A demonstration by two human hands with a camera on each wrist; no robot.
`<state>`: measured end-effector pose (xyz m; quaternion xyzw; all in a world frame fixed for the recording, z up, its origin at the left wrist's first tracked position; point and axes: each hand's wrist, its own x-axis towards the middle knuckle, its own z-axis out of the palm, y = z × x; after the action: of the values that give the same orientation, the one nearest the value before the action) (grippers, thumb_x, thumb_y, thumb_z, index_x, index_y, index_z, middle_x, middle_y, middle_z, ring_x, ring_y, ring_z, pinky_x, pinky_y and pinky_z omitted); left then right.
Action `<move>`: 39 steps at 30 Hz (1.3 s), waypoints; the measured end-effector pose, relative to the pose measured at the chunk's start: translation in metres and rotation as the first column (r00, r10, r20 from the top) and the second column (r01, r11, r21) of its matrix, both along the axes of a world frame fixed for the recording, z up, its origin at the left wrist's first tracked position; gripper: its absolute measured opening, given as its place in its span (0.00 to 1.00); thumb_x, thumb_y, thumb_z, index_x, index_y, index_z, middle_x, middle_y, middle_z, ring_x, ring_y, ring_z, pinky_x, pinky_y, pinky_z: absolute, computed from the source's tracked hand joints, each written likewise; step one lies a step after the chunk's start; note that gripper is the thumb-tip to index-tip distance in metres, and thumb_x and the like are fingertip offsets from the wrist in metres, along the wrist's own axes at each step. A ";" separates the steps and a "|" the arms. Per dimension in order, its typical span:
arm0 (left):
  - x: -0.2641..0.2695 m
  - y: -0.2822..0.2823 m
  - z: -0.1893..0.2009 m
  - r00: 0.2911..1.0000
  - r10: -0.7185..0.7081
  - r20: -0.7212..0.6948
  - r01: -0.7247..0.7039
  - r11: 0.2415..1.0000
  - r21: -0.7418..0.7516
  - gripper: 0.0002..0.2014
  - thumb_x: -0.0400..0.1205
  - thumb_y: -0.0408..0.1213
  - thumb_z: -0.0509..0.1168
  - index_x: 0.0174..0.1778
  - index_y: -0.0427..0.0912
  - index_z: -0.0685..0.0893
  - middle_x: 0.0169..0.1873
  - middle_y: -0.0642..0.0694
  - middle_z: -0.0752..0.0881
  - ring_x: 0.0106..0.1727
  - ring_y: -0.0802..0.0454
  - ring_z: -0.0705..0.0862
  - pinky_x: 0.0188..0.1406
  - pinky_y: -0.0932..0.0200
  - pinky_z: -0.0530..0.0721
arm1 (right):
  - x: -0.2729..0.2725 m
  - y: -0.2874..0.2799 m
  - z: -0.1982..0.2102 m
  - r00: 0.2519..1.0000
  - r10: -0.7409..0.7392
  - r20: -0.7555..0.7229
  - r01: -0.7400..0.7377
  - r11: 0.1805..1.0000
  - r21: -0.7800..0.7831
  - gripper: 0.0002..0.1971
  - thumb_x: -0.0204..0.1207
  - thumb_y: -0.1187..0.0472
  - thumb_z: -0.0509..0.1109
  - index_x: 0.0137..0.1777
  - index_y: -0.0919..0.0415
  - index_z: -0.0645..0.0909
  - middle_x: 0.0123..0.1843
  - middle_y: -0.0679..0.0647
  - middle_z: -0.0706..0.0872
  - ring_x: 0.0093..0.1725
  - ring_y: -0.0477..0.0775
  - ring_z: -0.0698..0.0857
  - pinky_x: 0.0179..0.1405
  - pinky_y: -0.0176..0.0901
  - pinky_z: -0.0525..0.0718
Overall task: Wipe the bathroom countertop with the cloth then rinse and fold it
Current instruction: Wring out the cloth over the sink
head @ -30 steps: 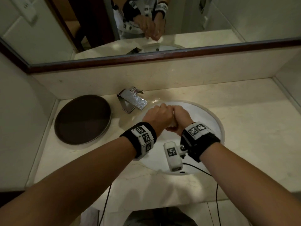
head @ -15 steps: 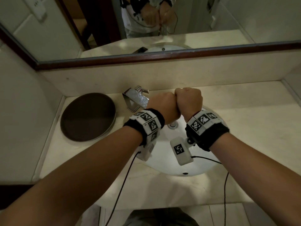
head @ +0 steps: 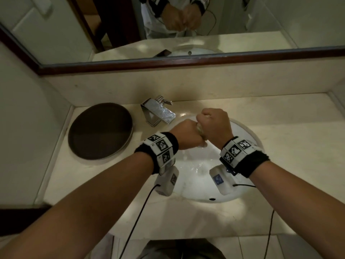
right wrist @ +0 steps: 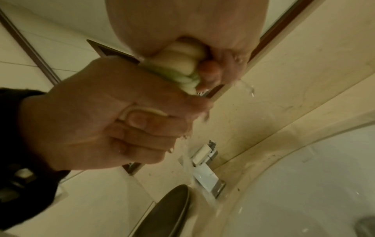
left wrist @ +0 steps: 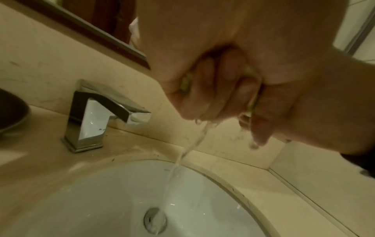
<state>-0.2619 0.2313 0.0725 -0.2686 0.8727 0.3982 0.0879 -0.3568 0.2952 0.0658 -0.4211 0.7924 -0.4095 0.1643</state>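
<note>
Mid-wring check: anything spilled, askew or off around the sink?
Nothing stands out. Both hands grip the twisted cloth over the basin; the wrung water runs into it, not onto the countertop.

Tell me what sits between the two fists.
A twisted cloth bridges the left hand and right hand, clearest in the right wrist view.

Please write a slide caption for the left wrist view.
Both hands wring the cloth; water streams into the sink.
</note>
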 end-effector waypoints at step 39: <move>-0.002 0.005 -0.029 0.986 0.067 0.153 -0.011 0.939 -0.343 0.03 0.75 0.39 0.64 0.36 0.45 0.79 0.28 0.50 0.80 0.29 0.50 0.80 0.25 0.62 0.72 | 0.010 -0.001 -0.034 0.965 -0.243 0.103 0.211 0.945 0.248 0.20 0.73 0.63 0.63 0.21 0.58 0.62 0.20 0.52 0.67 0.25 0.54 0.65 0.26 0.45 0.61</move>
<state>-0.2642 0.2361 0.0440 -0.3286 0.9128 0.2196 0.1032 -0.3467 0.2941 0.0319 -0.2765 0.8659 -0.3561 0.2168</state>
